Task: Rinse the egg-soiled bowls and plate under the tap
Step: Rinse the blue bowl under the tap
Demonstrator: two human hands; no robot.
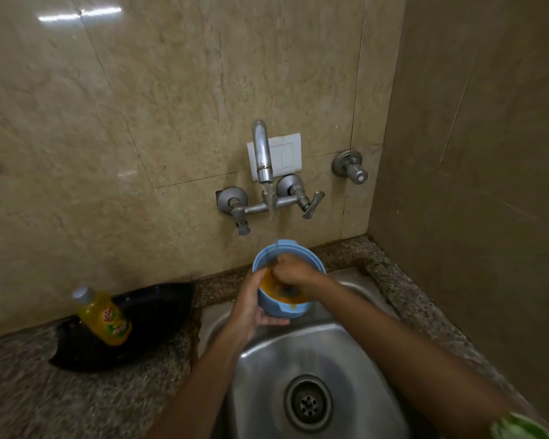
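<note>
Plastic, light blue bowl (286, 264), slick: my left hand (251, 308) cups its wall, right hand (293, 270) curled, rubbing inside.

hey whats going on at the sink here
A person is rinsing a blue bowl under the running tap, over the steel sink. The left hand holds the bowl from the side and below; the right hand reaches inside, rubbing at the yellow egg residue. Some residue remains. A yellow bottle stands on the counter to the left.
</note>
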